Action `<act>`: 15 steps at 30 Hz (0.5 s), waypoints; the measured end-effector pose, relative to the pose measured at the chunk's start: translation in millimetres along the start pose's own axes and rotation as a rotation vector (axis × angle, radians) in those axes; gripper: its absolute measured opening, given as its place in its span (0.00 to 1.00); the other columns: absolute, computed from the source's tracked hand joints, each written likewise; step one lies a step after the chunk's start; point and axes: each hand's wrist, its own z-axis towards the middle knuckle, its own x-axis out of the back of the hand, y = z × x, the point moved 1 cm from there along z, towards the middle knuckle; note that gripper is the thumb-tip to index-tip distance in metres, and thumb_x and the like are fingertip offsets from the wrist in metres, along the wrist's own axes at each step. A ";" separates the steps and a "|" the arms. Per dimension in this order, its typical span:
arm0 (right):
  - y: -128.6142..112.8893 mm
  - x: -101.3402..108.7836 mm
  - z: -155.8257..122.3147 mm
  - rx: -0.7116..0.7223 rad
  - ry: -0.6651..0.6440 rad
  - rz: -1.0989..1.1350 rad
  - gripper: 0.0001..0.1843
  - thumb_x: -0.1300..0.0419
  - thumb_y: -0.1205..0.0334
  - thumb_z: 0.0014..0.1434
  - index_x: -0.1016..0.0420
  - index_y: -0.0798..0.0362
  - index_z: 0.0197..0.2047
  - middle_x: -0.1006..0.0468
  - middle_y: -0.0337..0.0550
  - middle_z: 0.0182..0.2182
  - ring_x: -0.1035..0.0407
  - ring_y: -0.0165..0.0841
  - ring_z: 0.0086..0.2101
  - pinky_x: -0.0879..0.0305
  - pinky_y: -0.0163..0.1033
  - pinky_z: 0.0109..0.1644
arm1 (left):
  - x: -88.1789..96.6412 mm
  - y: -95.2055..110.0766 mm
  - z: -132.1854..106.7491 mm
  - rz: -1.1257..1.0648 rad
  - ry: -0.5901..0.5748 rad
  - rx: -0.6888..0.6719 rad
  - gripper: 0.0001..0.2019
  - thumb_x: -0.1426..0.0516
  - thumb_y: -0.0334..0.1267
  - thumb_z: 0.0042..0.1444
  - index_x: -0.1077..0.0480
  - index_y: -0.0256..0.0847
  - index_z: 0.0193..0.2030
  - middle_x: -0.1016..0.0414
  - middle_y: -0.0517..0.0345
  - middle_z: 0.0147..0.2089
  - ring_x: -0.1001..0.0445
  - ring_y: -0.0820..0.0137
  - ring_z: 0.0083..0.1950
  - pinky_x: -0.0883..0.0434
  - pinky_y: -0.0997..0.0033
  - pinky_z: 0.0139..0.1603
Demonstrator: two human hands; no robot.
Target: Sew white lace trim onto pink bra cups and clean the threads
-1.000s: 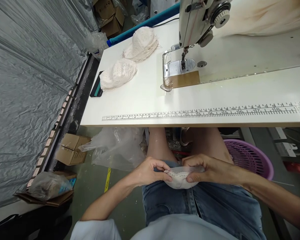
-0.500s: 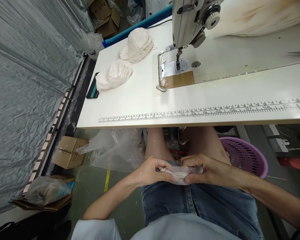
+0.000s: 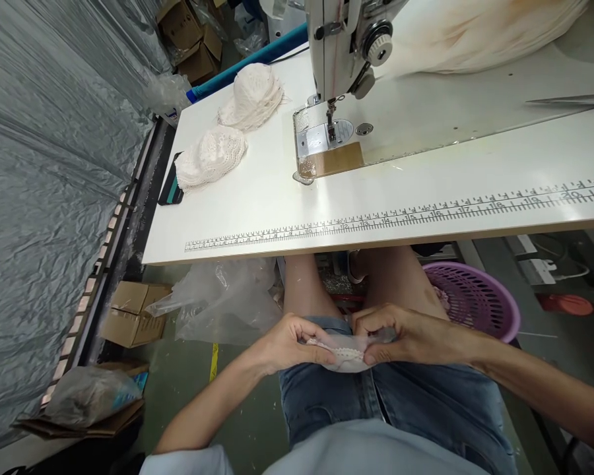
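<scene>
A small white lace-edged fabric piece is stretched between my two hands above my lap. Its trim runs along the middle, and thin sheer material shows near the edges. My left hand pinches the left end between thumb and fingers. On the other end, my right hand is closed, thumb below and fingers curled above. On the table ahead stand two stacks of cream lace cups, a nearer stack and a farther stack.
A sewing machine stands on the white table, which has a printed ruler along its front edge. Scissors lie at the right. Below are a purple basket, a plastic bag and a cardboard box.
My view has shifted slightly, so the table and machine appear farther left. Both hands keep hold of the fabric piece, whose lower edge now bulges rounder between them.
</scene>
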 end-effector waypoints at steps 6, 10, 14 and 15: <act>2.1 -1.7 0.8 -0.023 0.035 0.018 0.18 0.40 0.48 0.55 0.27 0.57 0.31 0.29 0.39 0.28 0.36 0.31 0.30 0.44 0.34 0.33 | -3.2 2.8 0.7 -0.011 0.052 -0.027 0.20 0.32 0.49 0.35 0.22 0.33 0.30 0.25 0.56 0.26 0.32 0.74 0.26 0.36 0.75 0.30; 2.8 -1.8 4.2 0.018 0.194 -0.012 0.21 0.45 0.46 0.59 0.30 0.56 0.27 0.38 0.35 0.21 0.44 0.28 0.25 0.51 0.33 0.27 | -3.4 8.5 0.7 0.045 0.194 -0.110 0.21 0.34 0.52 0.38 0.28 0.33 0.22 0.35 0.62 0.18 0.42 0.79 0.21 0.44 0.78 0.22; -11.5 6.4 0.4 0.072 0.384 -0.007 0.22 0.47 0.46 0.61 0.30 0.55 0.27 0.34 0.38 0.23 0.40 0.31 0.27 0.47 0.34 0.30 | 8.4 24.5 -3.8 0.112 0.266 -0.224 0.28 0.39 0.62 0.40 0.38 0.36 0.18 0.47 0.66 0.16 0.52 0.81 0.19 0.55 0.78 0.19; -18.0 9.6 -2.0 0.094 0.426 -0.011 0.21 0.48 0.46 0.61 0.29 0.55 0.29 0.31 0.39 0.25 0.38 0.32 0.29 0.44 0.35 0.32 | 15.0 33.3 -6.6 0.154 0.267 -0.256 0.28 0.41 0.64 0.42 0.39 0.36 0.18 0.48 0.66 0.16 0.53 0.81 0.19 0.55 0.78 0.19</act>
